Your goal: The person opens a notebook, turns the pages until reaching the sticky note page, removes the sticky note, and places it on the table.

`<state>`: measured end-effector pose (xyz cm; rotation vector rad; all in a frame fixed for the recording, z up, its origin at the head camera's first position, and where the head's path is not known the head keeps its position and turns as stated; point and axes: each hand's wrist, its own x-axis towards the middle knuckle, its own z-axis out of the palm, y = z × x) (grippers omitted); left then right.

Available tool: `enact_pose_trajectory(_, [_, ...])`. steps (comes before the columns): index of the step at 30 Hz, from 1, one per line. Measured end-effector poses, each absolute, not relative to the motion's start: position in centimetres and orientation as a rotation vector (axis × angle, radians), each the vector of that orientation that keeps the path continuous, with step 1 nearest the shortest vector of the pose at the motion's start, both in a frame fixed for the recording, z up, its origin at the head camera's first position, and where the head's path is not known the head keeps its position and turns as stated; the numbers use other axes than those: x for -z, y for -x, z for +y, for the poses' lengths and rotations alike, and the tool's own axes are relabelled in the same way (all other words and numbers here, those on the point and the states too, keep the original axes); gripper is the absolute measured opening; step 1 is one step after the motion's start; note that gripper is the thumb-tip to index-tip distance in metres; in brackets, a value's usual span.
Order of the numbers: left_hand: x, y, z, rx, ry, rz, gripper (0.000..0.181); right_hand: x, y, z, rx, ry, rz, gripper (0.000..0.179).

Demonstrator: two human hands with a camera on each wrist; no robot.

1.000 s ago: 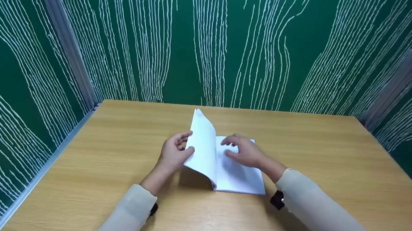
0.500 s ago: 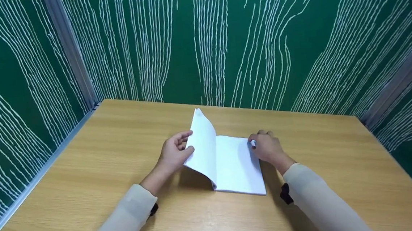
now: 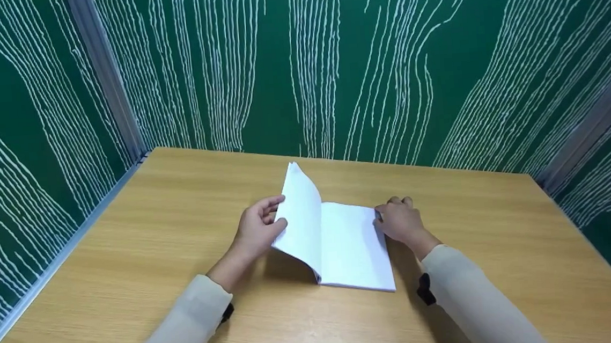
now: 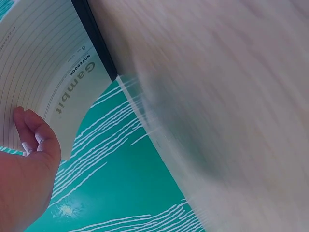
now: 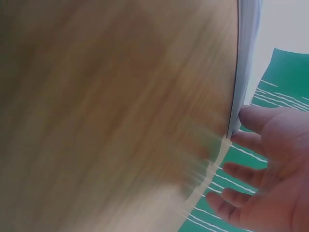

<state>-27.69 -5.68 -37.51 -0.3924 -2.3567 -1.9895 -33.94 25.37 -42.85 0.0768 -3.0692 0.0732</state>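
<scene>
A notebook lies open on the wooden table, its right-hand pages flat and white. My left hand holds the cover and front pages upright, thumb on the inner page and fingers behind. In the left wrist view, the outside of the notebook's cover has printed lines, the words "Gambit" and "NOTEBOOK", and a dark spine strip. At the far right corner of the flat pages, my right hand pinches the edge. The right wrist view has the thumb and forefinger of the right hand at the page block's edge, other fingers loosely bent.
Around the notebook spreads the light wooden table. Green panels with wavy white lines stand behind it and at both sides, joined by grey posts. Each wrist carries a small black device under a pale sleeve.
My right hand has moved right, from over the flat page to the far right corner, where its fingers now take the edge. The left hand keeps holding the raised part in place.
</scene>
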Motion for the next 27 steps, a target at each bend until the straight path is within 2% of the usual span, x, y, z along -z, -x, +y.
enact_pose_trajectory(12, [39.7,29.5,-5.6,1.97,0.373,-2.331,0.04,43.1,34.1,25.3,-0.133,-0.075,-3.057,0.032])
enact_pose_trajectory(27, [38.2,28.4,-5.8,2.037,0.426,-2.305,0.042,43.3,34.2,25.4,-0.314,-0.084,-3.022,0.031])
